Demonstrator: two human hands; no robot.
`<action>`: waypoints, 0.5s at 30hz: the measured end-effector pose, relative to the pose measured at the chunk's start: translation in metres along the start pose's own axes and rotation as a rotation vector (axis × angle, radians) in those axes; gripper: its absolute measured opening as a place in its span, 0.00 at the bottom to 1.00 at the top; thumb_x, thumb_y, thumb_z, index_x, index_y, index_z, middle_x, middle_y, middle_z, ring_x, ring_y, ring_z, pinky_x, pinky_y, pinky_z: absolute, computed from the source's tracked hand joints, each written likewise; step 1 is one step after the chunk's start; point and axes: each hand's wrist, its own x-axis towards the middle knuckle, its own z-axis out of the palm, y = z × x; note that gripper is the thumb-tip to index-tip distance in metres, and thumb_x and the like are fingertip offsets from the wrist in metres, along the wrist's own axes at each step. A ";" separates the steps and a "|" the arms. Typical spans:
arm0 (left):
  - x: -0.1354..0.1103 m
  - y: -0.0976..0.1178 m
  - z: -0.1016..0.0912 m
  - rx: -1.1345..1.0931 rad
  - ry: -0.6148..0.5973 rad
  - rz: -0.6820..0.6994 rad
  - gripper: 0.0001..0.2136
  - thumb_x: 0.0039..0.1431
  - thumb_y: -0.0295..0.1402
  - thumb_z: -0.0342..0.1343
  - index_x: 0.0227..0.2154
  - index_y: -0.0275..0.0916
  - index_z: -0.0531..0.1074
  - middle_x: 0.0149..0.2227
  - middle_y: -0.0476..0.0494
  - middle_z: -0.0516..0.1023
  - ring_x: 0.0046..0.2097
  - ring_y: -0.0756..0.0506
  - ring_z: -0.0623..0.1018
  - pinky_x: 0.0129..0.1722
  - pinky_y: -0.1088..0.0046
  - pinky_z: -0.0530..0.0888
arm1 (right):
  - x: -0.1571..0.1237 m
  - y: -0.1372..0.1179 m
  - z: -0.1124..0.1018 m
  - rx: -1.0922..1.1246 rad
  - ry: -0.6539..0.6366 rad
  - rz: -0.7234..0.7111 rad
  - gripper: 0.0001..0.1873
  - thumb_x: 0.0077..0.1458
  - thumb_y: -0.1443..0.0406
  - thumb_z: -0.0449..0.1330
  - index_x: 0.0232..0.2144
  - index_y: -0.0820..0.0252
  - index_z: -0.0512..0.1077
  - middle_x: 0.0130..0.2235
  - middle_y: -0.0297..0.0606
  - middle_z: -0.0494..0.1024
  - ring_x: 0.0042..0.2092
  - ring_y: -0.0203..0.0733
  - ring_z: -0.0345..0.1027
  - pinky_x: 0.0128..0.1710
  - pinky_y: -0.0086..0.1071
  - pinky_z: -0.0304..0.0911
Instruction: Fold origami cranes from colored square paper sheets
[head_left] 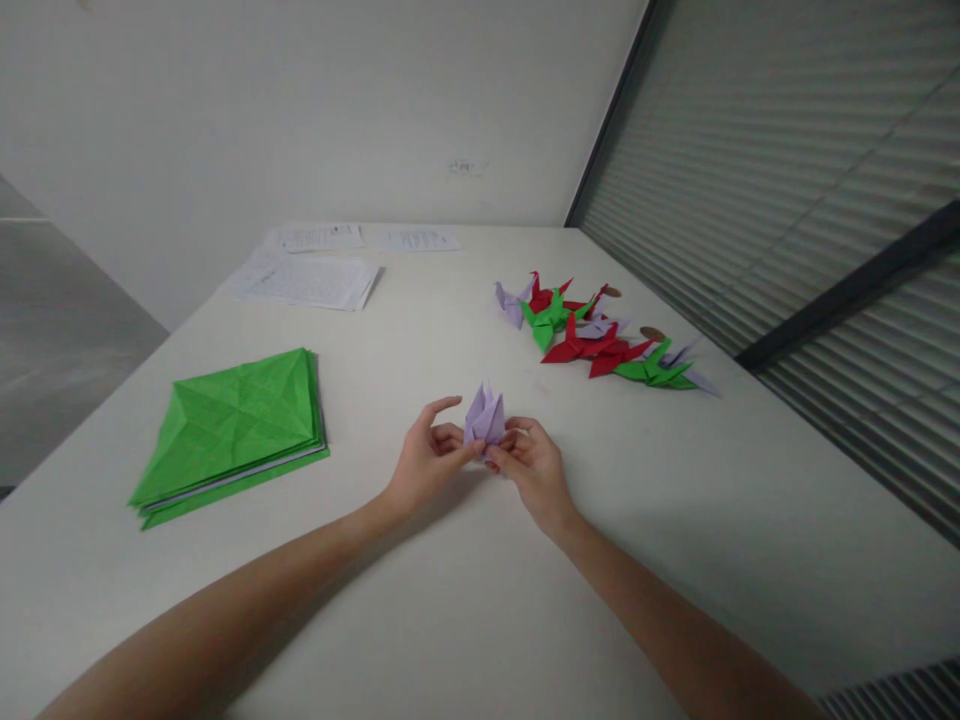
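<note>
A lilac origami crane, with its folded points upward, is held just above the white table in front of me. My left hand pinches its lower left side between thumb and fingers, the index finger raised away from the paper. On the lower right side, my right hand grips the paper with thumb and curled fingers. Both thumbs meet near the base of the fold, and the fingertips behind the paper are partly hidden.
A stack of creased green sheets, with some lilac between, lies at left. Several finished red, green and lilac paper cranes cluster at right, beside two brown round objects. Printed papers lie at the back left. Window blinds border the table's right side.
</note>
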 end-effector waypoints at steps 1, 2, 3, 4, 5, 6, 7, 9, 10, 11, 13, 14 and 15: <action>0.001 -0.001 -0.001 -0.001 -0.006 -0.028 0.29 0.45 0.39 0.69 0.50 0.36 0.69 0.24 0.52 0.74 0.27 0.52 0.74 0.31 0.76 0.71 | 0.000 0.000 -0.001 -0.006 -0.009 0.006 0.24 0.40 0.58 0.71 0.37 0.54 0.65 0.22 0.25 0.71 0.25 0.34 0.66 0.28 0.30 0.65; 0.002 -0.002 -0.002 0.006 -0.012 -0.052 0.27 0.46 0.40 0.69 0.47 0.34 0.71 0.23 0.52 0.74 0.27 0.52 0.74 0.31 0.76 0.70 | 0.001 0.001 -0.002 -0.013 -0.018 0.013 0.24 0.40 0.58 0.71 0.38 0.54 0.66 0.22 0.24 0.70 0.25 0.34 0.65 0.28 0.30 0.64; 0.003 -0.002 -0.003 0.012 -0.016 -0.071 0.25 0.46 0.40 0.69 0.45 0.33 0.73 0.23 0.51 0.75 0.26 0.52 0.73 0.30 0.76 0.70 | 0.001 0.001 -0.002 -0.022 -0.026 0.021 0.24 0.40 0.58 0.71 0.39 0.55 0.66 0.22 0.24 0.70 0.24 0.34 0.65 0.27 0.30 0.63; 0.004 -0.003 -0.004 0.015 -0.016 -0.084 0.25 0.46 0.40 0.69 0.45 0.32 0.73 0.23 0.50 0.75 0.26 0.52 0.73 0.30 0.76 0.69 | 0.002 0.002 -0.003 -0.029 -0.032 0.032 0.24 0.41 0.58 0.70 0.39 0.56 0.67 0.22 0.25 0.70 0.24 0.34 0.64 0.27 0.30 0.63; 0.004 -0.003 -0.005 0.014 -0.012 -0.095 0.27 0.45 0.40 0.69 0.48 0.31 0.73 0.23 0.50 0.76 0.26 0.52 0.73 0.30 0.76 0.69 | 0.002 0.003 -0.004 -0.032 -0.034 0.044 0.23 0.41 0.57 0.70 0.38 0.56 0.68 0.22 0.26 0.71 0.25 0.34 0.64 0.27 0.30 0.62; 0.004 -0.003 -0.005 0.010 -0.006 -0.104 0.31 0.45 0.39 0.70 0.52 0.31 0.70 0.24 0.50 0.76 0.26 0.52 0.74 0.30 0.75 0.69 | 0.003 0.004 -0.005 -0.030 -0.030 0.056 0.23 0.41 0.55 0.70 0.38 0.57 0.69 0.23 0.27 0.72 0.25 0.34 0.64 0.26 0.29 0.61; 0.004 -0.003 -0.005 0.008 -0.003 -0.114 0.36 0.44 0.39 0.70 0.56 0.31 0.66 0.24 0.50 0.77 0.26 0.52 0.74 0.30 0.75 0.69 | 0.004 0.005 -0.006 -0.022 -0.024 0.069 0.24 0.41 0.55 0.70 0.39 0.58 0.69 0.25 0.29 0.73 0.25 0.34 0.64 0.26 0.29 0.61; 0.003 -0.003 -0.004 0.015 -0.003 -0.142 0.41 0.43 0.38 0.71 0.60 0.31 0.61 0.24 0.50 0.78 0.26 0.51 0.74 0.30 0.74 0.70 | 0.005 0.006 -0.007 -0.005 -0.011 0.096 0.27 0.40 0.55 0.71 0.41 0.59 0.70 0.26 0.31 0.74 0.26 0.34 0.65 0.26 0.29 0.61; 0.003 -0.003 -0.004 0.018 -0.007 -0.153 0.40 0.43 0.38 0.71 0.59 0.30 0.63 0.24 0.50 0.78 0.26 0.51 0.74 0.30 0.74 0.70 | 0.005 0.007 -0.007 0.003 -0.008 0.107 0.28 0.40 0.55 0.71 0.43 0.59 0.71 0.26 0.30 0.74 0.26 0.34 0.65 0.27 0.30 0.61; 0.004 -0.003 -0.004 0.018 -0.012 -0.160 0.37 0.42 0.39 0.71 0.56 0.29 0.67 0.24 0.48 0.78 0.26 0.51 0.75 0.31 0.73 0.71 | 0.006 0.007 -0.007 0.011 -0.006 0.116 0.29 0.39 0.56 0.71 0.44 0.58 0.71 0.25 0.29 0.73 0.26 0.34 0.65 0.28 0.30 0.61; 0.005 -0.004 -0.003 -0.010 -0.021 -0.164 0.29 0.41 0.39 0.72 0.46 0.30 0.74 0.28 0.45 0.80 0.29 0.49 0.76 0.33 0.72 0.72 | 0.006 0.006 -0.008 0.024 -0.009 0.123 0.30 0.38 0.58 0.72 0.45 0.58 0.71 0.24 0.26 0.71 0.26 0.34 0.65 0.29 0.30 0.63; 0.006 -0.005 -0.003 -0.038 -0.021 -0.162 0.26 0.40 0.39 0.72 0.42 0.31 0.76 0.30 0.44 0.80 0.31 0.49 0.77 0.35 0.71 0.73 | 0.006 0.006 -0.008 0.030 -0.014 0.124 0.30 0.37 0.58 0.73 0.45 0.58 0.72 0.23 0.25 0.70 0.26 0.33 0.64 0.29 0.30 0.63; 0.006 -0.005 -0.003 -0.070 -0.021 -0.164 0.24 0.40 0.39 0.72 0.40 0.31 0.77 0.31 0.42 0.81 0.32 0.48 0.78 0.36 0.71 0.73 | 0.006 0.006 -0.007 0.034 -0.023 0.126 0.30 0.36 0.59 0.73 0.45 0.57 0.72 0.22 0.24 0.69 0.26 0.33 0.64 0.29 0.30 0.63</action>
